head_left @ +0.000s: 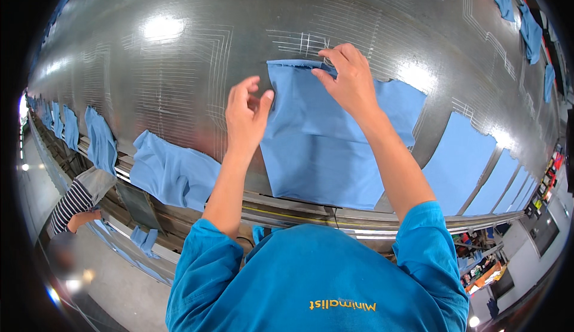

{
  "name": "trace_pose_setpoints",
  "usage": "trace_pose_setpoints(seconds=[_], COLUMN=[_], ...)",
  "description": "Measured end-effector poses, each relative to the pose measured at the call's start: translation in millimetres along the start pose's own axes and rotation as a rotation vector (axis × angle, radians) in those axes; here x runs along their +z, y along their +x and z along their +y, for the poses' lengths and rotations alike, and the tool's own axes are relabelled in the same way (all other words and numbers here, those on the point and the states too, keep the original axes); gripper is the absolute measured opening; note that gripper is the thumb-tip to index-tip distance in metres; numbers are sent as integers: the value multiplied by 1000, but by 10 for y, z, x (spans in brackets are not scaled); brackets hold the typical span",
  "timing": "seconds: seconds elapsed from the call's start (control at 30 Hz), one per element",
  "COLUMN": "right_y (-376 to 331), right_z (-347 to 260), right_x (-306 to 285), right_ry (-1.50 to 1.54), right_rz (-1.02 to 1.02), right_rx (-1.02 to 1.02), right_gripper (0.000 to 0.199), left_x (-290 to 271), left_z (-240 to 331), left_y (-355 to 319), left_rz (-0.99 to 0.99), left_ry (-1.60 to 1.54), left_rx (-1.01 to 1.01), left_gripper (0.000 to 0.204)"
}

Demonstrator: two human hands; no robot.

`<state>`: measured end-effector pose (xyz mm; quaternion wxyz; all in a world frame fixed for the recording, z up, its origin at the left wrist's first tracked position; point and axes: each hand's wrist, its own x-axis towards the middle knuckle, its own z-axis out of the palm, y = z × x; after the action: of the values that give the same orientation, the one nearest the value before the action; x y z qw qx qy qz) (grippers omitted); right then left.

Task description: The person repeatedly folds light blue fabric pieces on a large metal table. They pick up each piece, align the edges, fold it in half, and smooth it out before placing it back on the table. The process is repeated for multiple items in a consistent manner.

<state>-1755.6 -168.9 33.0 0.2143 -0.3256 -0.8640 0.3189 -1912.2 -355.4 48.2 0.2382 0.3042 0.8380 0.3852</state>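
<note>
A light blue cut fabric panel (323, 158) lies on the dark metal table right in front of me. Its far edge is slightly turned up near the left corner. My right hand (350, 84) reaches over that far edge, thumb and forefinger apart, the thumb close to or touching the cloth. Just off the panel's left edge, my left hand (247, 114) hovers with curled fingers and a gap between thumb and forefinger; nothing shows in it.
Left of me a rumpled blue panel (173, 167) hangs toward the table's near rail (287, 207). More blue panels (460, 161) lie in a row to the right. The metal tabletop (179, 87) carries scratched white guide lines. Another person in striped sleeves (70, 206) stands at left.
</note>
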Motion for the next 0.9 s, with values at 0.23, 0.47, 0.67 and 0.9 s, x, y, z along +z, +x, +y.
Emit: trace_pose_setpoints(seconds=[0.23, 0.47, 0.67, 0.9], right_y=[-19, 69, 136, 115], right_z=[92, 46, 20, 8], right_x=[31, 80, 103, 102], right_ry=[-5, 214, 116, 86], right_rz=[-5, 62, 35, 130], right_rx=[24, 194, 273, 276], right_gripper=[26, 7, 11, 11], left_x=[89, 145, 227, 242], left_z=[-12, 84, 87, 171], left_y=[648, 778, 865, 747], left_rz=[-59, -136, -85, 59], left_ry=[164, -120, -30, 273], left_rx=[226, -24, -29, 239], left_gripper=[22, 23, 31, 42])
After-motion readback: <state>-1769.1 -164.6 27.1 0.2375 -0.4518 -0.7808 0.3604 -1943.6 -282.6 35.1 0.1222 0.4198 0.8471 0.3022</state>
